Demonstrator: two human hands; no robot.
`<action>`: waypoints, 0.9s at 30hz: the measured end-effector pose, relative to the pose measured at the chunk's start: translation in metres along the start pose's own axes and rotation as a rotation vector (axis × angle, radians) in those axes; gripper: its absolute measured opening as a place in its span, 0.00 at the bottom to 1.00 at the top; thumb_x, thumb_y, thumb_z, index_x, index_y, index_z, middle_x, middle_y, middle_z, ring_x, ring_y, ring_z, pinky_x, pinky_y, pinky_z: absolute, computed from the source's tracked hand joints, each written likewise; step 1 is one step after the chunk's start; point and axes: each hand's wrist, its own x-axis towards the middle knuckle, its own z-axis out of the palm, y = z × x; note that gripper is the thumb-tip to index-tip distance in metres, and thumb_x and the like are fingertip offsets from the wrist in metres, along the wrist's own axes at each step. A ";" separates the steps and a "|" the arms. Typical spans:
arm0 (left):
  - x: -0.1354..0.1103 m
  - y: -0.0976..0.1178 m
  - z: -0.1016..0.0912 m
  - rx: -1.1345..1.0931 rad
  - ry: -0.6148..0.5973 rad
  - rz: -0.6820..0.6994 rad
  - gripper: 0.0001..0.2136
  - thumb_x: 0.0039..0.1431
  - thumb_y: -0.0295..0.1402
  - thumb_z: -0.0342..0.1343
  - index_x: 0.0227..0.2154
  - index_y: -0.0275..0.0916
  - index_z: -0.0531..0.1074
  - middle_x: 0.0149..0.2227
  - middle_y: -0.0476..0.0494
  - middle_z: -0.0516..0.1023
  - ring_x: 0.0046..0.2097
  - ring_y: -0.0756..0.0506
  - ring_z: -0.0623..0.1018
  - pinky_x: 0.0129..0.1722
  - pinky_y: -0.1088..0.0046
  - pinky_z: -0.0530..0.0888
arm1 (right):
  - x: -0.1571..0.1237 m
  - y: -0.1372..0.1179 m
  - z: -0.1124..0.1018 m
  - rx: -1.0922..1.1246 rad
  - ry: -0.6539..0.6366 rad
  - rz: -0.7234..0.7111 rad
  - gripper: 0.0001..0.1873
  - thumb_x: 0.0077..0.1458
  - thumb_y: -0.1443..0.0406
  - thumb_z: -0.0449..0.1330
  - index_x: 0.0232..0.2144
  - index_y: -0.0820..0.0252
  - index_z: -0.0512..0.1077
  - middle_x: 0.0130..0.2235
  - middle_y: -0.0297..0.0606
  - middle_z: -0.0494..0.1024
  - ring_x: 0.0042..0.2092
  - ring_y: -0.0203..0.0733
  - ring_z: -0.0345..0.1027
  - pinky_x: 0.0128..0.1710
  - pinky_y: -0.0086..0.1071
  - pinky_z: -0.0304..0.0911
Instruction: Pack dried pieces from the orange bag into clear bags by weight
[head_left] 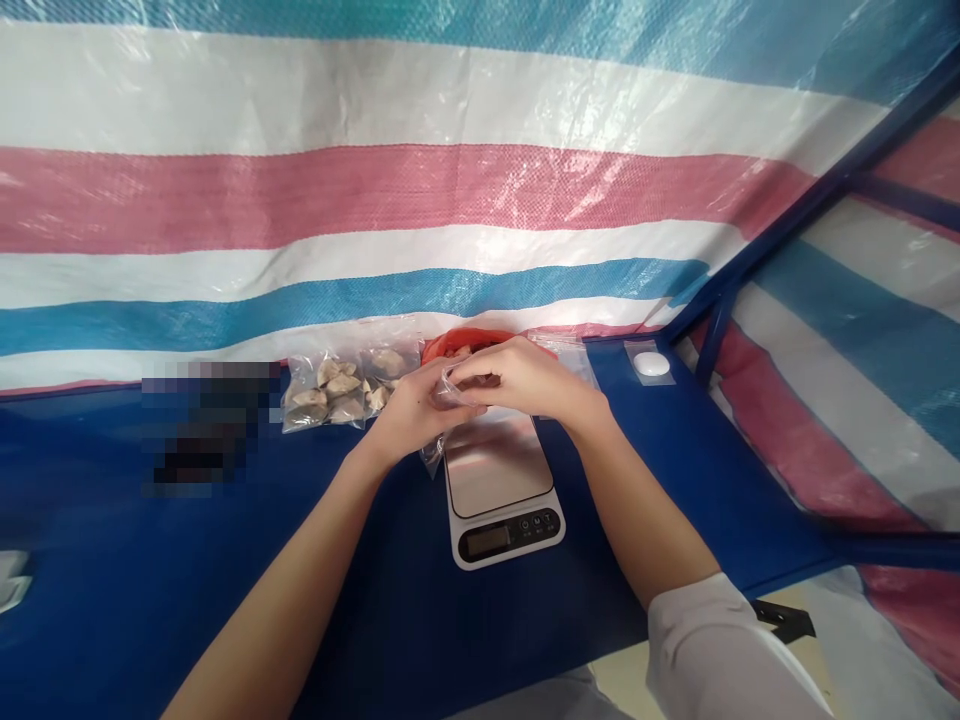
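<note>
My left hand (412,408) and my right hand (517,378) meet above the far end of a white digital kitchen scale (499,470). Between them is a clear plastic bag (448,385), its top pinched by the fingers of both hands. What the bag holds, if anything, is hidden by my hands. Just behind my hands lies an open red plastic bag (480,337) with light brown pieces inside. To the left, clear bags (330,392) hold pale, chunky pieces like stones or dried slices. The scale's display looks blank.
Flat clear bags (574,362) lie right of the red bag. A white oval object (652,364) rests on a small clear bag at the far right. A blurred-out dark item (217,425) is at left. Blue table (375,600), striped tarp wall (375,200), blue frame bars (765,200).
</note>
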 end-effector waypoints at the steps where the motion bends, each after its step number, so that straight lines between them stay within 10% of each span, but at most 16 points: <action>1: 0.000 0.000 0.000 -0.004 0.000 -0.010 0.23 0.51 0.43 0.68 0.49 0.40 0.76 0.50 0.39 0.81 0.53 0.35 0.79 0.57 0.55 0.74 | 0.000 0.000 0.000 0.012 -0.014 -0.030 0.10 0.61 0.65 0.61 0.35 0.46 0.82 0.36 0.27 0.82 0.36 0.39 0.73 0.39 0.31 0.66; 11: -0.002 -0.008 -0.008 -0.023 0.047 -0.045 0.25 0.51 0.44 0.69 0.51 0.41 0.76 0.48 0.39 0.82 0.50 0.37 0.81 0.56 0.56 0.75 | -0.007 0.024 -0.009 0.293 0.082 -0.052 0.12 0.59 0.67 0.62 0.44 0.52 0.82 0.45 0.33 0.84 0.43 0.40 0.78 0.47 0.33 0.69; 27: -0.003 -0.007 -0.012 -0.033 0.055 -0.087 0.24 0.52 0.47 0.68 0.51 0.44 0.78 0.51 0.41 0.82 0.52 0.36 0.80 0.59 0.53 0.75 | 0.014 0.058 0.043 -0.316 0.023 0.158 0.17 0.64 0.68 0.54 0.47 0.52 0.80 0.53 0.36 0.81 0.51 0.46 0.74 0.48 0.36 0.66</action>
